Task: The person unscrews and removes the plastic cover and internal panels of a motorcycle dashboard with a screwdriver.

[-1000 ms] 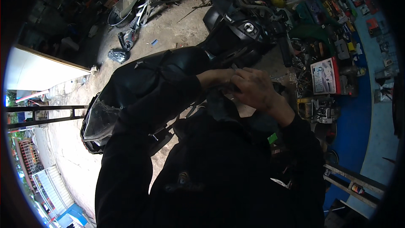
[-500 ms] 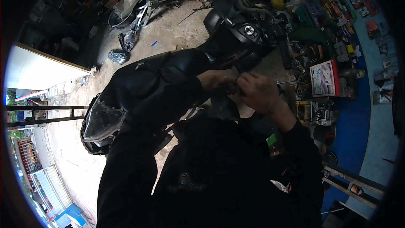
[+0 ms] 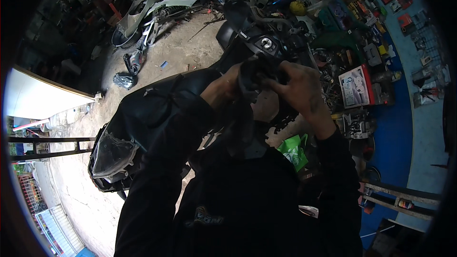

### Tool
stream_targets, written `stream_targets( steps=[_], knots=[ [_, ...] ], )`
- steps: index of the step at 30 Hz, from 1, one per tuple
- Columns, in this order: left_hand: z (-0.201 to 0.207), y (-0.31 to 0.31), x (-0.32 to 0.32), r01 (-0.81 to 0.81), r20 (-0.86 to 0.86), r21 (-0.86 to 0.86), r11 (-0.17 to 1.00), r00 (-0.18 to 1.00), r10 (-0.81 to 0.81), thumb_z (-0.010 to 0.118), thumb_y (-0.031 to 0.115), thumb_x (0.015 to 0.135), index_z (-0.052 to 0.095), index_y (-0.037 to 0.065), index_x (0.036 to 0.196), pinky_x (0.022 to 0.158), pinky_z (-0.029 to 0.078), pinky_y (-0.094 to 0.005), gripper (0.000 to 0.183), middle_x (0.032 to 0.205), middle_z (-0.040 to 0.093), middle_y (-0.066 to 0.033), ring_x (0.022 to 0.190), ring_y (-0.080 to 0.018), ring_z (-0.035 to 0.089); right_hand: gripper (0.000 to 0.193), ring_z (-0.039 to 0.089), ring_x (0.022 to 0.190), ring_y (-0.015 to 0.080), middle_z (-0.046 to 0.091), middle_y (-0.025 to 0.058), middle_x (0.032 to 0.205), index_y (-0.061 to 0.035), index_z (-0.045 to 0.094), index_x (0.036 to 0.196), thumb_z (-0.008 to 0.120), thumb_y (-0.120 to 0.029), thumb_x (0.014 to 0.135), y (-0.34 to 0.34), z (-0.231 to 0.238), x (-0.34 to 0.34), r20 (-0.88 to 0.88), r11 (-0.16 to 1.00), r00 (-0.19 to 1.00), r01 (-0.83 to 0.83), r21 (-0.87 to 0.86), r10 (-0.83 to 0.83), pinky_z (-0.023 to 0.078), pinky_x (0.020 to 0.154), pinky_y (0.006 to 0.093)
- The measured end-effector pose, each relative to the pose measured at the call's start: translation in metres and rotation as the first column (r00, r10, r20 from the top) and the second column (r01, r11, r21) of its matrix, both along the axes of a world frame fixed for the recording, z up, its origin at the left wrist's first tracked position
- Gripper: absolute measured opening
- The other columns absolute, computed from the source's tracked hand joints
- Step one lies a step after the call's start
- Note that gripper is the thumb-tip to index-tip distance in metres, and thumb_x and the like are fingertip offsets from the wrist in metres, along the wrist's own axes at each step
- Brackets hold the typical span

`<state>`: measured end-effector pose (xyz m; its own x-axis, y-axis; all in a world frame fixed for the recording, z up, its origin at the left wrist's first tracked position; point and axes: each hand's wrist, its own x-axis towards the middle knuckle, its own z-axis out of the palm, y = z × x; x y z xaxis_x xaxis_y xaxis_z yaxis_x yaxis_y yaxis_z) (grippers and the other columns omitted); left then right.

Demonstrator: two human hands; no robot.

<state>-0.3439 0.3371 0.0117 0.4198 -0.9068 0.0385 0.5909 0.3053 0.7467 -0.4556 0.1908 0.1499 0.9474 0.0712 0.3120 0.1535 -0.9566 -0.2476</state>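
Note:
In front of my chest I hold a dark, curved plastic-looking part [image 3: 246, 84]; its exact kind is too dark to make out. My left hand [image 3: 224, 85] grips its left side, fingers mostly hidden behind it. The fingers of my right hand [image 3: 304, 88] are bent around its right side, with the thumb pointing inward at the middle. Below, a long dark piece [image 3: 245, 135] hangs toward my lap; I cannot tell whether it joins the held part. A large black motorbike body panel [image 3: 159, 95] with a clear lamp lens [image 3: 114, 154] lies at my left forearm.
Black motorbike bodywork with a round lock-like fitting [image 3: 266, 43] stands just beyond my hands. Removed panels [image 3: 138, 12] lie far left on the concrete floor [image 3: 183, 38]. Tools and a red-edged box [image 3: 354, 87] crowd the right side. A green bag [image 3: 294, 152] sits by my right forearm.
Both hands have come up, with the dark part now raised and plainly visible between them. My view has shifted slightly, and more of the green bag shows.

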Motion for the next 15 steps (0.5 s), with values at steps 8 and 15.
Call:
stream_targets(
  steps=[8,15],
  knots=[
    [0.036,0.003,0.007,-0.099,-0.053,0.013,0.995,0.994,0.1,0.056,0.021,0.092,0.059,-0.001,0.111,0.065,0.054,-0.0232,0.03,0.092,0.064,-0.0077,0.076,-0.0134,0.065,0.032,0.066,0.073,0.0294,0.064,0.0097,0.073,-0.0047,0.066,0.088,0.076,-0.032,0.075,0.013,0.0,0.005,0.218,0.996,0.974,0.077,-0.048,-0.065,0.051,0.065,0.037],
    [0.055,0.009,0.012,0.023,-0.111,0.301,0.953,0.994,0.011,0.061,0.026,0.089,0.062,0.003,0.099,0.051,0.05,-0.0244,0.025,0.075,0.061,-0.0026,0.062,-0.011,0.061,0.025,0.065,0.08,0.0168,0.065,0.0101,0.082,-0.0008,0.07,0.089,0.076,-0.021,0.076,0.006,0.022,0.021,-0.203,0.848,0.979,0.085,0.523,0.027,0.051,0.07,0.0299]
  ],
)
